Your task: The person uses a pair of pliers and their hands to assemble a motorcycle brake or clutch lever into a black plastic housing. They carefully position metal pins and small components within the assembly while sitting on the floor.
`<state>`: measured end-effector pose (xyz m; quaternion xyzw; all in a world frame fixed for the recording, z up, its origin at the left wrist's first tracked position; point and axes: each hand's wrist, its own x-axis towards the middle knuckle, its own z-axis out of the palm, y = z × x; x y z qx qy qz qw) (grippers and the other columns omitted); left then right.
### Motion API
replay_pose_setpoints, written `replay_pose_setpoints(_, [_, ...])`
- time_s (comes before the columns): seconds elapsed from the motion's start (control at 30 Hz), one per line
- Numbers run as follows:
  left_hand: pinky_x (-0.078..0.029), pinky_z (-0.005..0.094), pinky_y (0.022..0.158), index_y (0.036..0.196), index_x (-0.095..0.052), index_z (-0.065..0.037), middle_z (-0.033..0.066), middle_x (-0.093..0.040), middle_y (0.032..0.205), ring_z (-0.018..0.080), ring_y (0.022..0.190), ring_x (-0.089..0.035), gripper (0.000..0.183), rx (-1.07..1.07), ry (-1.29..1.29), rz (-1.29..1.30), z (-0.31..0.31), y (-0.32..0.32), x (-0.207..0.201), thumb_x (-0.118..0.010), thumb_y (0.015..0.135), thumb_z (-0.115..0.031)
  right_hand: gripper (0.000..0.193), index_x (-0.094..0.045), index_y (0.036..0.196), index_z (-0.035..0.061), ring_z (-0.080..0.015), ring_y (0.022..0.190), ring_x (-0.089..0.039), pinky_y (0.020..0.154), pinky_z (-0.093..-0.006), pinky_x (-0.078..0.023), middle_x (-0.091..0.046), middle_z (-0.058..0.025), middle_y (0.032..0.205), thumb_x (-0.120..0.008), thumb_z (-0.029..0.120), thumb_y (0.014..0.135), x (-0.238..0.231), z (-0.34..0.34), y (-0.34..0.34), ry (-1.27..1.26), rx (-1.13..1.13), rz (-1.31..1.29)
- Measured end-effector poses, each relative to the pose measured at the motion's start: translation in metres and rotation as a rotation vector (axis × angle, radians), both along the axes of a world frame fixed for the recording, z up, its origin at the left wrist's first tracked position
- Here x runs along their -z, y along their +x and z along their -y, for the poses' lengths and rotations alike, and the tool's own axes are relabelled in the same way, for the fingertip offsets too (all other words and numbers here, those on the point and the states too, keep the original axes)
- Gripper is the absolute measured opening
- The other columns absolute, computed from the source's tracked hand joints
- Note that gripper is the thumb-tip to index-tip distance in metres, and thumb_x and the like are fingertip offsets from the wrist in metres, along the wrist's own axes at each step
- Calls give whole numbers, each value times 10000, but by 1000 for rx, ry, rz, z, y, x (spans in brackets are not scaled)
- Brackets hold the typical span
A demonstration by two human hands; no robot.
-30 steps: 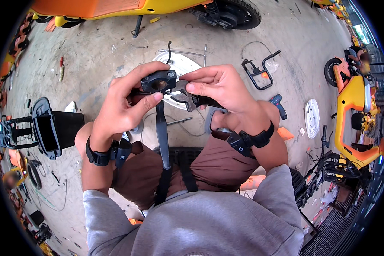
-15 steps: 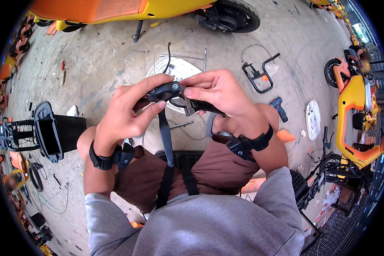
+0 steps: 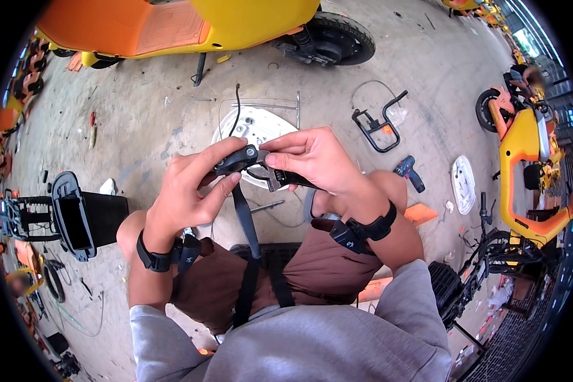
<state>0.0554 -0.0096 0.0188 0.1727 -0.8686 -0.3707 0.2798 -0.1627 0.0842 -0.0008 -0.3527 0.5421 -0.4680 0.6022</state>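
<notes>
Between thumb and fingers, my left hand (image 3: 191, 184) grips a black brake lever (image 3: 244, 219) by its bracket end. The lever's long blade hangs down towards my lap, and a thin black cable (image 3: 237, 108) rises beyond the bracket. My right hand (image 3: 325, 162) is closed on a dark adjustable wrench (image 3: 288, 179). The wrench's jaw end is right beside the bracket's bolted end; whether the jaws grip anything is hard to make out. Both hands meet in front of me, above a white plastic cover (image 3: 270, 127) on the floor.
A yellow and orange scooter (image 3: 254, 25) stands at the far side, another (image 3: 516, 153) at the right. On the floor lie a black bent-tube frame (image 3: 388, 130), a cordless drill (image 3: 410, 172) and a second white cover (image 3: 463, 184). A black bin-like box (image 3: 95, 213) is at the left.
The whole view has shifted, so floor things and my hands appear slightly lower and more of the far scooter shows. Both hands keep their holds on the brake lever and the wrench.
</notes>
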Motion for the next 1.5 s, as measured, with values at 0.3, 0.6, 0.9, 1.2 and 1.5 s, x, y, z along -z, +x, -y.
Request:
replay_pose_setpoints(0.3, [-474,267,570,1233,-589,-8,122,-662,797,153,622,-620,458,-13,149,57,-1,0,-1,-688,787,21,245,-692,1104,-24,-71,653,-628,465,-214,-493,-725,-80,877,-705,88,887,3,0,2,16,35,44])
replay_pose_setpoints(0.6, [-431,209,603,1239,-578,-24,48,-647,804,74,686,-560,432,30,399,25,4,3,7,-684,820,-12,263,-685,1114,-31,-69,643,-622,455,-211,-492,-723,-84,892,-709,91,882,6,0,3,23,-26,53])
replay_pose_setpoints(0.9, [-455,233,647,1234,-574,-20,54,-646,813,79,706,-569,415,-20,331,73,-3,-3,5,-675,832,-15,261,-680,1110,-47,-79,664,-638,472,-220,-509,-724,-96,898,-706,74,880,5,0,4,19,14,63])
replay_pose_setpoints(1.2, [-310,178,509,1315,-491,-7,-4,-614,908,19,621,-461,465,-114,722,-78,0,-6,8,-649,884,-78,249,-694,1106,-27,-124,866,-687,733,-240,-565,-729,-109,952,-712,15,862,8,-4,16,-301,131,-71])
replay_pose_setpoints(1.5, [-207,190,433,1281,-525,-8,-29,-617,802,-11,506,-354,431,-33,1115,-86,15,2,2,-654,876,-80,274,-715,1007,0,-210,865,-727,760,-298,-589,-737,-136,960,-767,-58,744,14,-3,17,-934,164,-598])
